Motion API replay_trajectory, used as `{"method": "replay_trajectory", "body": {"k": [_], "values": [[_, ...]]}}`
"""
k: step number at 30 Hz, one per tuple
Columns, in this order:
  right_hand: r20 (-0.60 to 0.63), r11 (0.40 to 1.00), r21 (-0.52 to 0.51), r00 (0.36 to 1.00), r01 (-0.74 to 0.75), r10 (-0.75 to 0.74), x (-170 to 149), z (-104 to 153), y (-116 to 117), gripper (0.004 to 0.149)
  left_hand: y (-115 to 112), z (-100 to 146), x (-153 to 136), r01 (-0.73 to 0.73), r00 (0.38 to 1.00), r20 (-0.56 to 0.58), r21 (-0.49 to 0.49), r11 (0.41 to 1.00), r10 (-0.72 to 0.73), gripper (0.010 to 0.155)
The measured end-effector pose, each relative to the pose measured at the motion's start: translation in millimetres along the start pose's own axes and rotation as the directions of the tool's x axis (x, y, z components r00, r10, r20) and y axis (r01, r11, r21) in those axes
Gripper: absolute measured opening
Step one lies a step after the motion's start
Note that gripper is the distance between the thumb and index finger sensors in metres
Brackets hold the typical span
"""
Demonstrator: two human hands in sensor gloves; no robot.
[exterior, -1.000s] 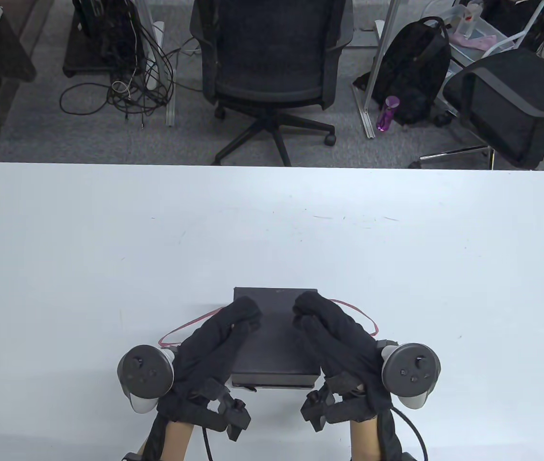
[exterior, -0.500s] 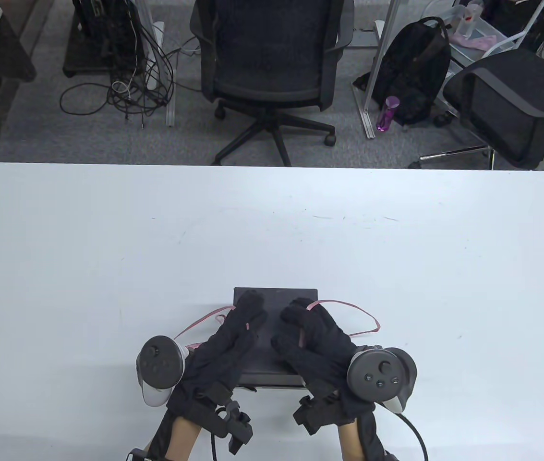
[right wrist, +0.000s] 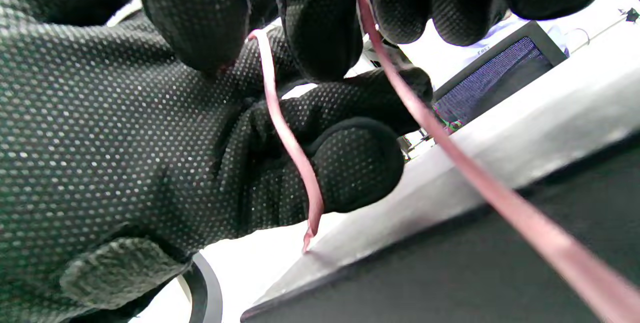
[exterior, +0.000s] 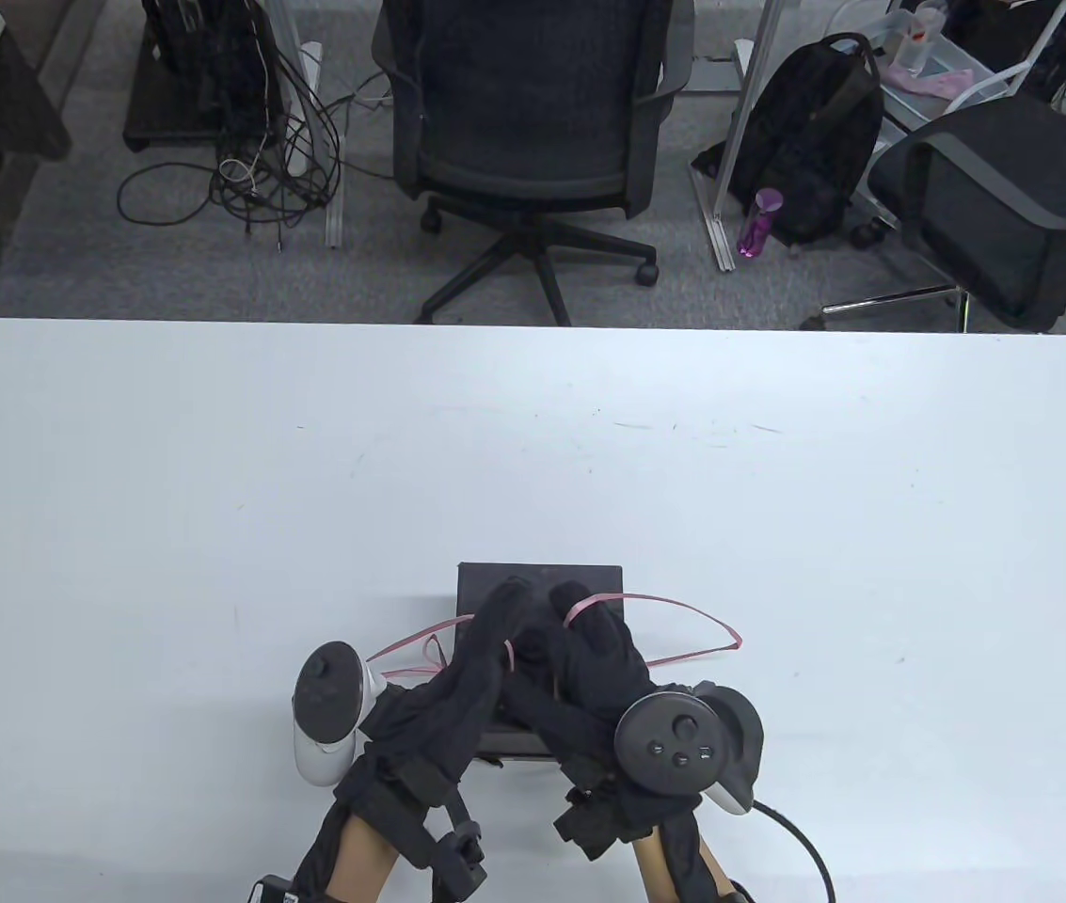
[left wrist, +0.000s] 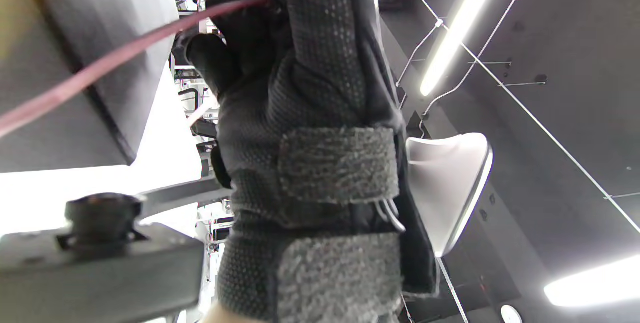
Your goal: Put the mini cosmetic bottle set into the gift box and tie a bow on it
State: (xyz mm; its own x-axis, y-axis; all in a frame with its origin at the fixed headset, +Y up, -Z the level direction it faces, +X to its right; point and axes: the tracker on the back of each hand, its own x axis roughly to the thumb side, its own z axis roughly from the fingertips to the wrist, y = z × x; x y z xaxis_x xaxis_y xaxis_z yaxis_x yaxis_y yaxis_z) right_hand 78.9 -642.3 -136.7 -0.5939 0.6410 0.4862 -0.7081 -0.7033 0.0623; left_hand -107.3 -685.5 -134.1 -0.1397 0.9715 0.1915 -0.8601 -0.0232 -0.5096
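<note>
Gift box (exterior: 580,583) closed near tabletop's near edge, left hand (exterior: 467,673) and right hand (exterior: 589,658) together above it, fingers curled pinching pink ribbon (exterior: 683,616)

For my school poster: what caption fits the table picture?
Two gloved hands, left hand and right hand, pinch a pink ribbon over a closed black gift box.

The gift box (exterior: 540,583) sits on the table (exterior: 213,489), right under both hands. The left hand (exterior: 457,673) and right hand (exterior: 589,658) meet on top of it. The ribbon (exterior: 683,625) runs out to the right of the right hand and to the left of the left hand.
</note>
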Motion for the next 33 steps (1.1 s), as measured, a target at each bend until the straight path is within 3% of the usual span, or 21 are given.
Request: {"method": "replay_trajectory", "body": {"k": [13, 18, 25, 29, 33], "values": [[0.02, 0.997, -0.047, 0.998, 0.063, -0.062, 1.1, 0.1, 2.2, 0.043, -10.9, -1.4, -1.0, 0.035, 0.999, 0.003, -0.008, 0.999, -0.035, 0.072], [0.012, 0.991, -0.024, 0.991, 0.131, -0.13, -1.9, -0.3, -0.6, 0.041, -6.2, 0.0, 3.6, 0.062, 0.998, 0.011, 0.004, 0.998, -0.062, 0.068], [-0.013, 0.965, -0.09, 0.969, 0.245, -0.248, -14.7, 2.5, -21.4, 0.04, 17.2, 6.7, 17.5, 0.101, 0.994, 0.03, 0.094, 0.99, -0.104, 0.062], [-0.008, 0.916, -0.104, 0.92, 0.388, -0.391, -22.5, 4.6, -30.3, 0.04, 29.3, 12.6, 25.4, 0.178, 0.983, 0.003, 0.239, 0.955, -0.184, 0.054], [0.011, 0.828, -0.041, 0.829, 0.559, -0.559, -26.5, 3.5, -27.5, 0.04, 26.1, 9.4, 29.6, 0.407, 0.913, -0.101, 0.175, 0.896, -0.395, 0.049]]}}
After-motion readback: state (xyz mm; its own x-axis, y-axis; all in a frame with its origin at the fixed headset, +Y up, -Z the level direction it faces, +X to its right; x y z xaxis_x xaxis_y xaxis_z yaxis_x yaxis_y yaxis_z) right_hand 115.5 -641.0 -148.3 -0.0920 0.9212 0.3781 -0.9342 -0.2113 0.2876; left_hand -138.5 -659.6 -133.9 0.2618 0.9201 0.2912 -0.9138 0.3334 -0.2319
